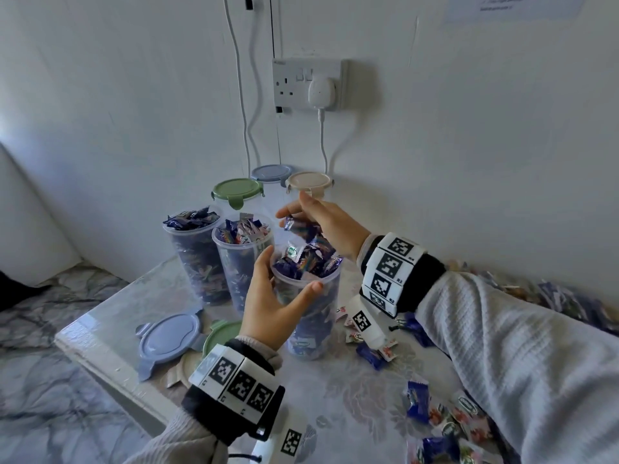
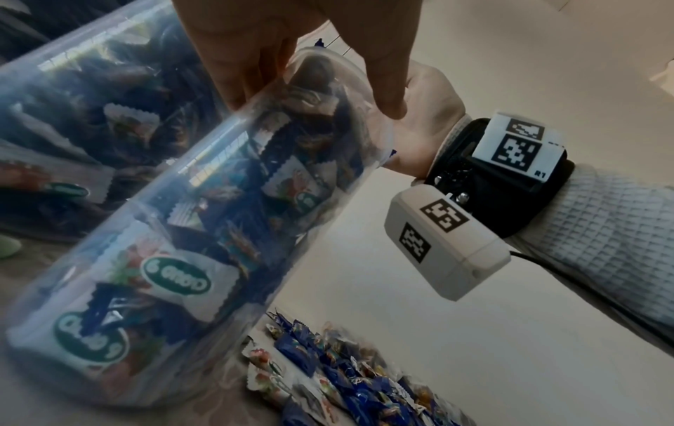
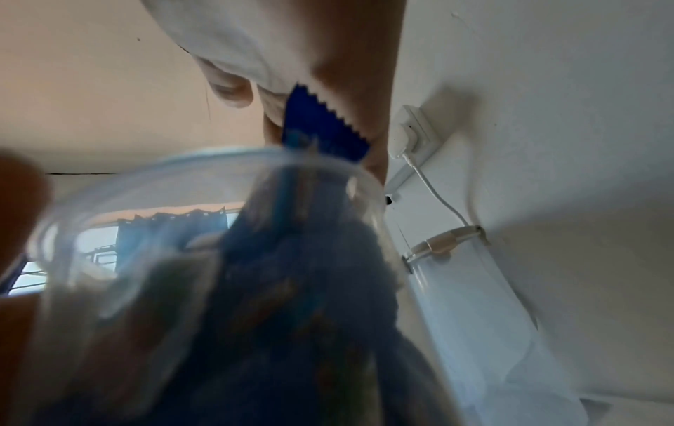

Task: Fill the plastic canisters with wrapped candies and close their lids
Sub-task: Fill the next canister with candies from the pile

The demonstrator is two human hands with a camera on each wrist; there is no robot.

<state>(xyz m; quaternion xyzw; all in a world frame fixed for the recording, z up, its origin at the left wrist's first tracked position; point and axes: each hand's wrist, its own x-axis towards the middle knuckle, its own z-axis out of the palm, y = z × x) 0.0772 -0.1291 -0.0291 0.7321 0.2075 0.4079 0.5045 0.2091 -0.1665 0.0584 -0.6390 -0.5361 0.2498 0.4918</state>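
Three lidless clear canisters stand packed with wrapped candies. My left hand (image 1: 286, 276) grips the nearest canister (image 1: 315, 316) round its upper wall, thumb in front and fingers behind; the left wrist view shows the same canister (image 2: 175, 236) up close. Just above its heaped mouth my right hand (image 1: 294, 212) pinches a few blue wrapped candies (image 1: 301, 227). In the right wrist view a blue wrapper (image 3: 321, 126) sticks out between the fingers over the blurred canister rim (image 3: 218, 178). The other two open canisters (image 1: 197, 256) (image 1: 241, 259) stand to the left.
Loose lids lie front left: a blue lid (image 1: 167, 339), a green lid (image 1: 221, 333) and a beige lid (image 1: 184, 363). Three lidded canisters (image 1: 237, 190) stand at the wall under a socket (image 1: 308, 85). Loose candies (image 1: 435, 416) litter the table (image 1: 335, 396) on the right.
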